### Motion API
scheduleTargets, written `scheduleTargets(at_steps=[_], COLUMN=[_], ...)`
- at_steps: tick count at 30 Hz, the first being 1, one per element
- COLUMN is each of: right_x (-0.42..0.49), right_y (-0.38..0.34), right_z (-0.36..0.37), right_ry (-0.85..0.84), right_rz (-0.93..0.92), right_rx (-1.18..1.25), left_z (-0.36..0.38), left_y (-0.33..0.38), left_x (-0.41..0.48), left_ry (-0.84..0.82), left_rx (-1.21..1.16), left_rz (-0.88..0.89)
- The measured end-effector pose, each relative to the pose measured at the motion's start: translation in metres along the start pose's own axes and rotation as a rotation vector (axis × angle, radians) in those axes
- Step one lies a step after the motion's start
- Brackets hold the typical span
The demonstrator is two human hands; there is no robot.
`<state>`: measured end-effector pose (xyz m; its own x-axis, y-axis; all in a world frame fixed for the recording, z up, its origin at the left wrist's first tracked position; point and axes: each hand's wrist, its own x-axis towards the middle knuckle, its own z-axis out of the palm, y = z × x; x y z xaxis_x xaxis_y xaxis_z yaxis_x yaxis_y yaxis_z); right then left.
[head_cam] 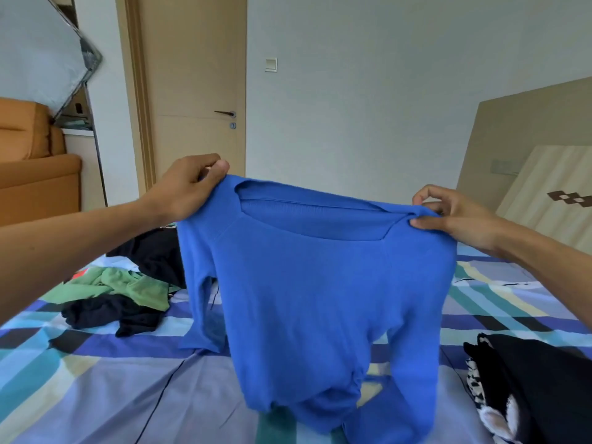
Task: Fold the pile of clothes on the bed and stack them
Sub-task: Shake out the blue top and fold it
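A blue long-sleeved top (314,283) hangs in the air over the bed (80,395), neckline up, its hem and sleeves bunched on the sheet. My left hand (189,187) grips its left shoulder. My right hand (448,213) pinches its right shoulder between thumb and fingers. An unfolded pile (128,283) of green and black clothes lies on the bed at the left, behind the top. At the right edge sits a stack of dark and patterned clothes (528,389).
The bed has a checked blue, green and purple sheet. A headboard (528,139) leans at the right. A closed door (192,91) stands in the far wall, and an orange sofa (32,155) stands at the far left.
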<state>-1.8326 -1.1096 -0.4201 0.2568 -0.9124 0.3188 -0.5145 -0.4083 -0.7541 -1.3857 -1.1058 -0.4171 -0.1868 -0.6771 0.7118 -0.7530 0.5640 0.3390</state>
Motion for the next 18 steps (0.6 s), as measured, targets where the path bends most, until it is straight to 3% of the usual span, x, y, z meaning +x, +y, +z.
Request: scheduleTargets(at_steps=[5, 9, 14, 18], right_x=[0.018, 0.037, 0.045, 0.043], right_y=[-0.025, -0.059, -0.113, -0.153], right_z=[-0.024, -0.045, -0.067, -0.082], right_ry=[0.243, 0.398, 0.546, 0.626], right_rz=[-0.227, -0.351, -0.422, -0.449], right_rx=[-0.061, -0.081, -0.007, -0.035], left_z=[-0.039, -0.066, -0.104, -0.131], left_y=[0.003, 0.016, 0.039, 0.074], left_x=[0.021, 0.054, 0.100, 0.125], left_ry=[-0.077, 0.125, 0.358, 0.420], left_rx=[0.207, 0.345, 0.306, 0.056], left_rz=[0.261, 0.339, 0.108, -0.098])
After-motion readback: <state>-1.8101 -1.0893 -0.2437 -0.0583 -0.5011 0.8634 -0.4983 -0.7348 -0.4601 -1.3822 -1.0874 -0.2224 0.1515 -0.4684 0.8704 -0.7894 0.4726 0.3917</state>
